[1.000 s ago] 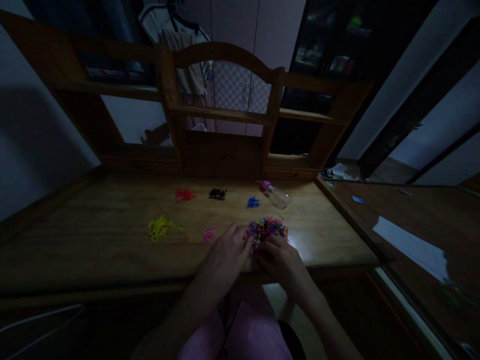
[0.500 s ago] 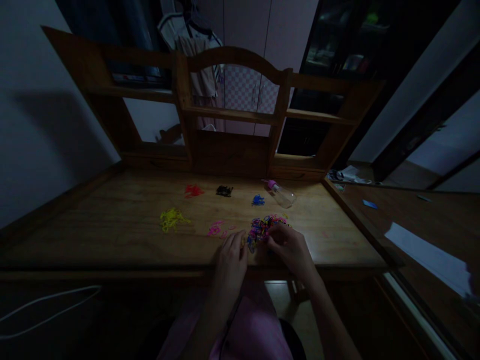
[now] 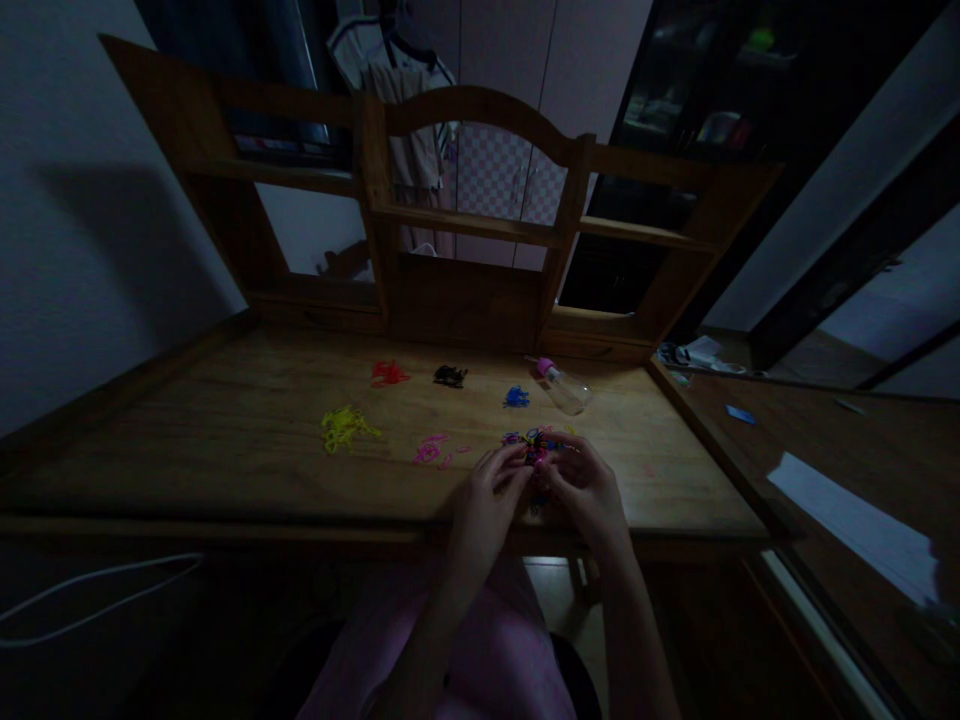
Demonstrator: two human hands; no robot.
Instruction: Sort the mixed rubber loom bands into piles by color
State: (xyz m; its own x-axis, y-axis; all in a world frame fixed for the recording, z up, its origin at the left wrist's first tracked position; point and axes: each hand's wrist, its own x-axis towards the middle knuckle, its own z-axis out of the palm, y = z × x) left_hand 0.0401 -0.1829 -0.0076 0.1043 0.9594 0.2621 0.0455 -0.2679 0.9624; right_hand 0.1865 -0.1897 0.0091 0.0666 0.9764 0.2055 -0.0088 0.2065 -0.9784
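My left hand (image 3: 487, 500) and my right hand (image 3: 589, 492) come together over a mixed pile of small coloured rubber bands (image 3: 535, 442) near the table's front edge. Both hands are closed, thumb and fingertips pinching at a bundle of pink and dark bands. My fingers cover much of the pile. Left of my hands lie loose pink rubber bands (image 3: 430, 449), and farther left is a heap of yellow rubber bands (image 3: 345, 428). Behind them are small heaps of red rubber bands (image 3: 389, 373), black rubber bands (image 3: 450, 376) and blue rubber bands (image 3: 516, 397).
A clear bottle with a purple cap (image 3: 566, 388) lies on its side behind the pile. The wooden table (image 3: 247, 440) has a shelf hutch (image 3: 469, 232) along its back. To the right, white paper (image 3: 855, 520) lies on a brown surface. The room is dim.
My left hand has moved right, from the pile's left edge to meet my right hand, and its fingers have closed at the bands. My right hand stays over the pile.
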